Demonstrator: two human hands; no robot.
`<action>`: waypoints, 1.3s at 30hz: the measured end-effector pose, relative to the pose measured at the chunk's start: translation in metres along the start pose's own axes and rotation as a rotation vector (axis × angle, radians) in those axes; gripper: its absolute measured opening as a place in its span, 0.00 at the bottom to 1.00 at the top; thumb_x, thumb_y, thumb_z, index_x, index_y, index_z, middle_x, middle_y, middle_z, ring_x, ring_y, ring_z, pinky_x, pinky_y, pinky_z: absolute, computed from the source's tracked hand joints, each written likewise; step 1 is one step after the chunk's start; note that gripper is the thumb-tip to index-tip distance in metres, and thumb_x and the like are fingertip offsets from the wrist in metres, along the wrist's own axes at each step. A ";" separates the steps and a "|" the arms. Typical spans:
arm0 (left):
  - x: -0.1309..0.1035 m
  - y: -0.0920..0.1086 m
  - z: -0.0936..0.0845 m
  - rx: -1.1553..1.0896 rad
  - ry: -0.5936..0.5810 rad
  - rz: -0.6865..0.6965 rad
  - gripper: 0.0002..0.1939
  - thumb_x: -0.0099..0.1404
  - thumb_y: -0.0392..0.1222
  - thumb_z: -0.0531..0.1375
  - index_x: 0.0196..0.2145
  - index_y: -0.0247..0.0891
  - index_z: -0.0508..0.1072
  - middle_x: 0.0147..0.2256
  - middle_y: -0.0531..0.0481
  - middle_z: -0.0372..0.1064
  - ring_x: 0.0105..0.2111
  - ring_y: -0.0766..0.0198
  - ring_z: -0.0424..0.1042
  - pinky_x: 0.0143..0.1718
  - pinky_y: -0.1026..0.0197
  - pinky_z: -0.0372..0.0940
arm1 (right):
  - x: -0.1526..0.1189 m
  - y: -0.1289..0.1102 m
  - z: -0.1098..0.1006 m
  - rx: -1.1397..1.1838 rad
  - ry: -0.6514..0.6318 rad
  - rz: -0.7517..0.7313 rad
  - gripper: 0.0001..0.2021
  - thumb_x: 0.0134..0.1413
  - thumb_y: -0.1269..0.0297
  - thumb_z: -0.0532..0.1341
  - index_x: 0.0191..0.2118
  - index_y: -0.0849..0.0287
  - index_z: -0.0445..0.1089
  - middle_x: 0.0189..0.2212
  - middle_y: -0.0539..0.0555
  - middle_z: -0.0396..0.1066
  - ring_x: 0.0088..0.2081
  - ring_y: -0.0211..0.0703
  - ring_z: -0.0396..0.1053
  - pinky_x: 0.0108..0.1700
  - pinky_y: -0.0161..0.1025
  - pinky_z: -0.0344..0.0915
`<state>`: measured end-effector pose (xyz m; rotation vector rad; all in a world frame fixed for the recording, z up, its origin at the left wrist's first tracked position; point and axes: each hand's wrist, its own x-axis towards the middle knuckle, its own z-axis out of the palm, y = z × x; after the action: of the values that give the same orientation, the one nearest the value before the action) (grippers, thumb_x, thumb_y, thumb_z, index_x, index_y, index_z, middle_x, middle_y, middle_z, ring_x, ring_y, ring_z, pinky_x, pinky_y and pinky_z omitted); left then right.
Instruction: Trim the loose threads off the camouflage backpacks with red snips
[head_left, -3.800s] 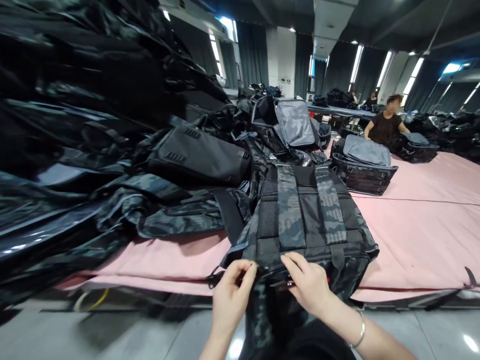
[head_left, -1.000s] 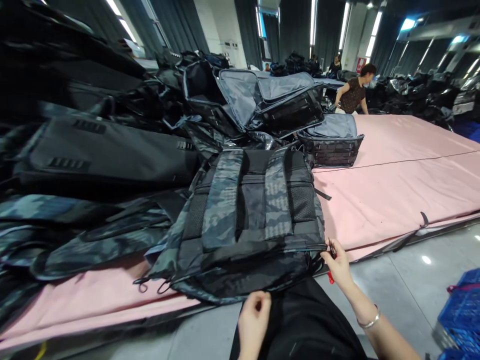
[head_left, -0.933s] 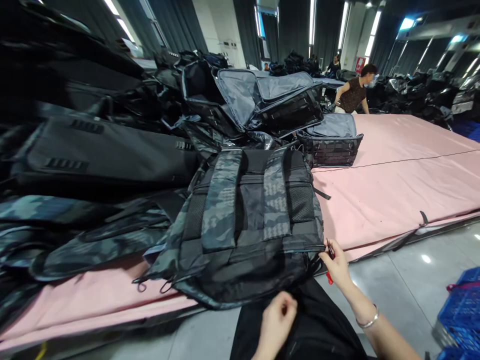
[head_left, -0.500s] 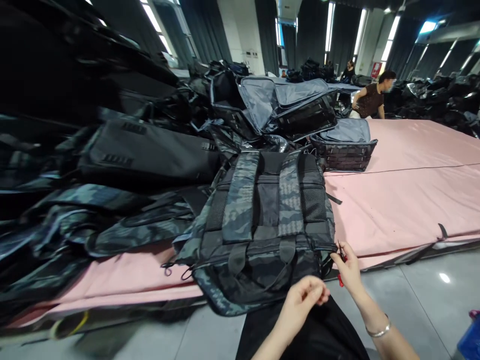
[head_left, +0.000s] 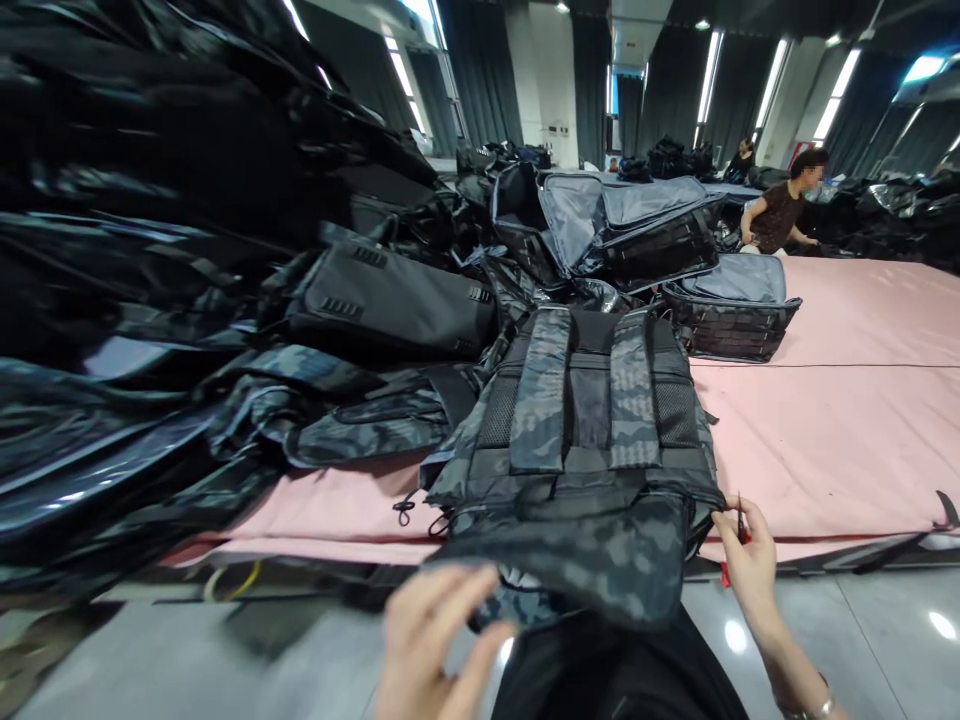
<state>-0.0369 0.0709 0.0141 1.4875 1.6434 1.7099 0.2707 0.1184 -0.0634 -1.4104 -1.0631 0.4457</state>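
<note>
A camouflage backpack (head_left: pixel 589 415) lies on the pink-covered table with its shoulder straps facing up. Its near end flap (head_left: pixel 615 560) hangs bent over the table edge. My left hand (head_left: pixel 442 635) is left of this flap, blurred by motion, fingers apart and apparently holding nothing. At the backpack's near right corner, my right hand (head_left: pixel 750 560) pinches the edge with thumb and finger. Small red-handled snips (head_left: pixel 742 522) are held in that same hand, with a dark pointed tip sticking up and the rest partly hidden by the fingers.
Camouflage bags (head_left: pixel 375 425) and a dark flat bag (head_left: pixel 397 300) crowd the left side. Behind the backpack stand open bags with grey lining (head_left: pixel 637 215) and a smaller open one (head_left: pixel 739 310). A person in a dark top (head_left: pixel 776 220) is beyond the pink table cover (head_left: pixel 825 430).
My left hand has moved left, away from the backpack's right side, and its fingers have spread. The near flap has changed shape. My right hand keeps its grip at the corner; the view has shifted.
</note>
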 end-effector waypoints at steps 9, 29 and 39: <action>0.116 -0.027 0.038 -0.178 -0.045 -0.334 0.22 0.45 0.53 0.66 0.35 0.35 0.75 0.30 0.49 0.72 0.31 0.61 0.68 0.33 0.61 0.64 | 0.008 -0.072 0.025 -0.149 -0.256 -0.661 0.21 0.52 0.75 0.58 0.52 0.55 0.63 0.39 0.57 0.69 0.41 0.45 0.69 0.41 0.40 0.68; 0.123 -0.049 0.038 -0.419 -0.172 -0.547 0.25 0.41 0.52 0.69 0.35 0.35 0.73 0.30 0.50 0.72 0.31 0.64 0.71 0.31 0.65 0.65 | 0.060 -0.078 0.045 -0.107 -0.374 -0.104 0.12 0.54 0.57 0.54 0.28 0.60 0.67 0.22 0.49 0.65 0.26 0.38 0.61 0.28 0.32 0.56; 0.001 -0.102 0.018 -0.293 0.199 -0.587 0.17 0.52 0.51 0.61 0.34 0.35 0.72 0.29 0.51 0.70 0.28 0.66 0.69 0.32 0.63 0.65 | 0.061 -0.087 0.028 0.110 -0.576 -0.038 0.15 0.50 0.52 0.58 0.26 0.60 0.68 0.19 0.49 0.65 0.22 0.38 0.61 0.26 0.34 0.58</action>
<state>-0.0632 0.1087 -0.0782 0.6298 1.6193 1.6872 0.2504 0.1683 0.0328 -1.1851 -1.4955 0.9026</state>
